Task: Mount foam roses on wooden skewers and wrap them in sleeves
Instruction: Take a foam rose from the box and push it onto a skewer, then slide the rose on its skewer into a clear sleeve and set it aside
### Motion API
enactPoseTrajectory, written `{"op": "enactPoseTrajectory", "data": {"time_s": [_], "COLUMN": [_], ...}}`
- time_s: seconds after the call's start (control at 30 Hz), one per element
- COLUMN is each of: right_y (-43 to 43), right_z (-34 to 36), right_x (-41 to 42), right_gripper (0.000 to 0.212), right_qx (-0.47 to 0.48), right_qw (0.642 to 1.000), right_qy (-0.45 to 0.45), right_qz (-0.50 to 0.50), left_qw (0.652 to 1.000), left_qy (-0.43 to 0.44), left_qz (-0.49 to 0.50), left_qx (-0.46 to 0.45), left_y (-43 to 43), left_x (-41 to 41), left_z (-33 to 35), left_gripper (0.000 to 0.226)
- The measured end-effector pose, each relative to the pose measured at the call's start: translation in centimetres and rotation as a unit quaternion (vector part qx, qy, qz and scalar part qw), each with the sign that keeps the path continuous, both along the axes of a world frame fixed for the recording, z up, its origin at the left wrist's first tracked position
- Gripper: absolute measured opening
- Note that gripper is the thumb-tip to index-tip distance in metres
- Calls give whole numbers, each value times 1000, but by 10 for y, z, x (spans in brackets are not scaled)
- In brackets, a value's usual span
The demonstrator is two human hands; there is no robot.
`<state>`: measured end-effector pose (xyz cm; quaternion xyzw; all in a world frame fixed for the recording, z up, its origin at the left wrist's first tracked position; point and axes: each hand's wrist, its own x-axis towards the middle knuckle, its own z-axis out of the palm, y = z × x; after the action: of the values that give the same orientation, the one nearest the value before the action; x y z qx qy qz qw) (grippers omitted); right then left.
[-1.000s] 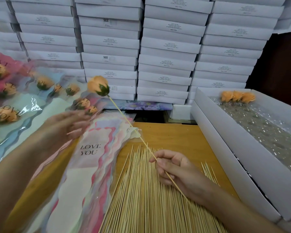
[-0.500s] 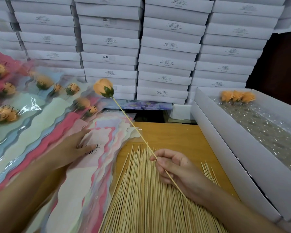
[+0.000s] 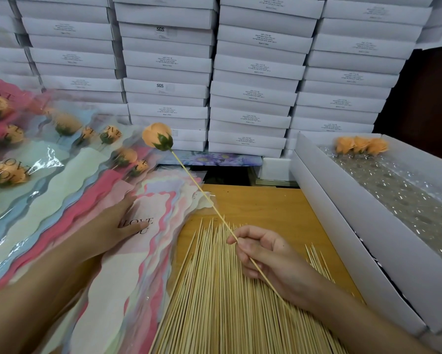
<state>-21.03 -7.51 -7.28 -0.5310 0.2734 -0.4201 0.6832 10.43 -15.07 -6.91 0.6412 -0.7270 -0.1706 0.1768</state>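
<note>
Tagger: Since a second ago: left hand [image 3: 112, 226] was blurred in mid-air, now it's down on the stack of pastel wavy-edged plastic sleeves [image 3: 117, 290]. The peach foam rose [image 3: 156, 136] has drifted a touch right and lower.

Checker: Rose look?

Tagger: Closed bud, dark green calyx, stuck on the tip of a thin wooden skewer [image 3: 202, 194]. It's up in the air and tilted, bud pointing up and left. It sits over the far edge of the sleeves, in front of the wall of stacked flat white cardboard boxes [image 3: 253, 67].

Checker: Who's got it?

Tagger: The right hand [image 3: 268, 256]. Thumb and forefinger pinch the skewer well down its length, other fingers curled in, butt end running back past the wrist. Hand is over the fanned pile of loose bamboo skewers [image 3: 214, 302] on the orange-brown wooden table [image 3: 266, 205].

Checker: Left hand pose?

Tagger: Palm down, fingers straight, gripping nothing, resting flat on the top sleeve, the pink-and-white one. Thumb covers part of its "LOVE YOU" print.

Checker: Rest?

Tagger: Far left, finished sleeved peach roses [image 3: 66, 123] lie overlapped. On the right is a long open white cardboard box [image 3: 342, 226] lined with clear bubble wrap [image 3: 393, 195]. Three loose peach rose heads [image 3: 360, 144] sit at its far end.
</note>
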Motion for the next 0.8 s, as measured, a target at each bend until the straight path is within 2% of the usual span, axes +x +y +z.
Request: {"op": "enactPoseTrajectory", "data": {"time_s": [0.17,0.47,0.67,0.8], "right_y": [0,0,-1,-1], "right_z": [0,-1,-1,-1], "right_x": [0,0,0,-1], "right_gripper": [25,17,17,17], "right_qx": [2,-8,-10,-10], "right_qw": [1000,1000,1000,1000], "right_qy": [1,7,9,10], "right_qz": [-1,5,4,1], "left_qw": [1000,999,1000,998], "left_qy": [15,-8,18,55], "left_qz": [3,7,1,14], "left_qx": [3,30,25,-13], "left_y": [0,-3,-5,-8], "left_x": [-1,-1,-1,-4], "left_z": [-1,-2,-3,-5], "left_gripper": [71,77,79,80]}}
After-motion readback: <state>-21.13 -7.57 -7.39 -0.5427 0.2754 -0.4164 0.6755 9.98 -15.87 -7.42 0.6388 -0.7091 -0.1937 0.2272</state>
